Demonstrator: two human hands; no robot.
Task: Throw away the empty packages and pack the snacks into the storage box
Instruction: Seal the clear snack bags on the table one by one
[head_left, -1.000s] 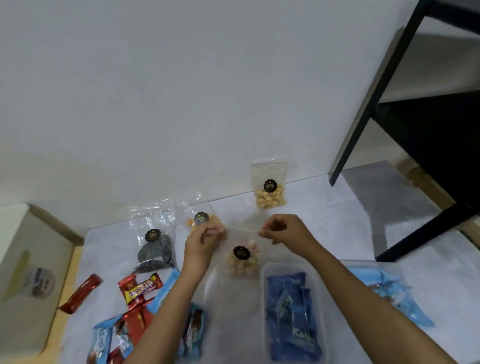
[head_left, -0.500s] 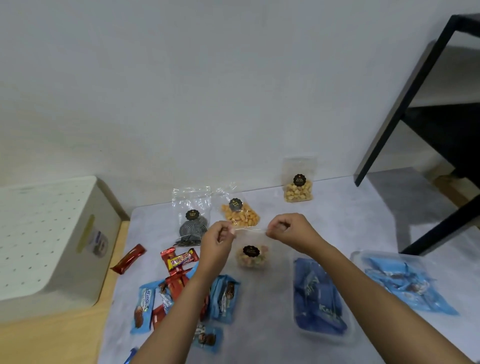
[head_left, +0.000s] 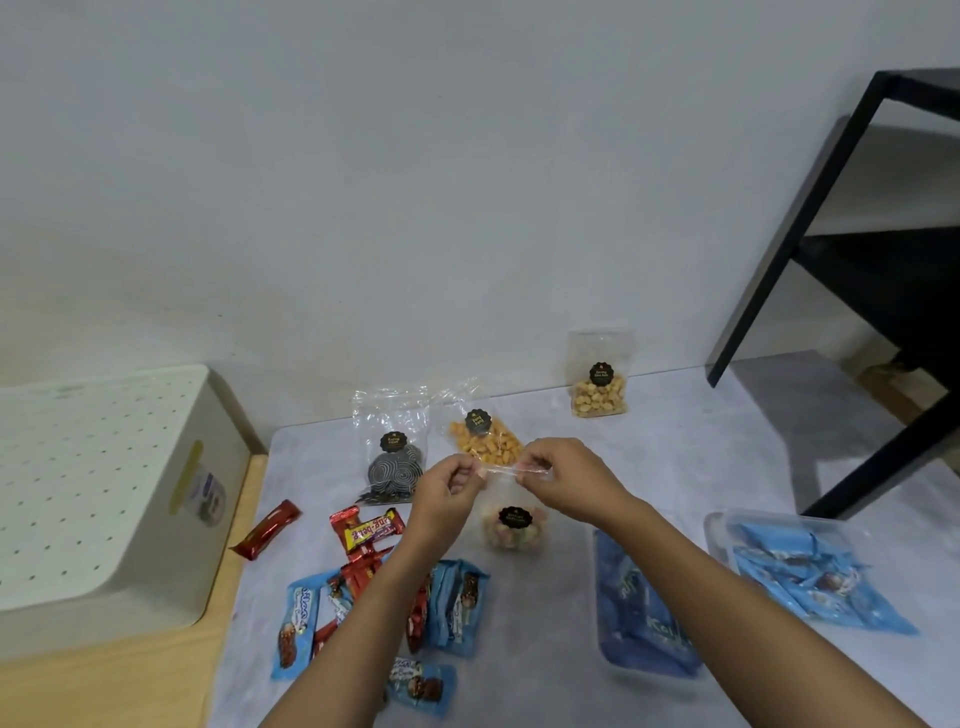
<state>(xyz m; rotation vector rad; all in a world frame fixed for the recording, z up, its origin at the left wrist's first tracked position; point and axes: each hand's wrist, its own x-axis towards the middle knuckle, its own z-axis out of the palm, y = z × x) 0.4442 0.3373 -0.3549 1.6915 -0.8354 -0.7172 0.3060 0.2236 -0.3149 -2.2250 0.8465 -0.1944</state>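
Two hands hold one clear plastic pouch of pastel puffs, crinkled and black-labelled, at view centre over the grey matte tabletop. The left hand and right hand each pinch its top edge with curled fingers. At 4 o'clock from the pouch, a clear rectangular plastic box contains glossy dark-blue packets. At 3 o'clock, a second clear plastic tub contains light-blue wrappers. At 12 o'clock lies a clear pouch of orange pellets.
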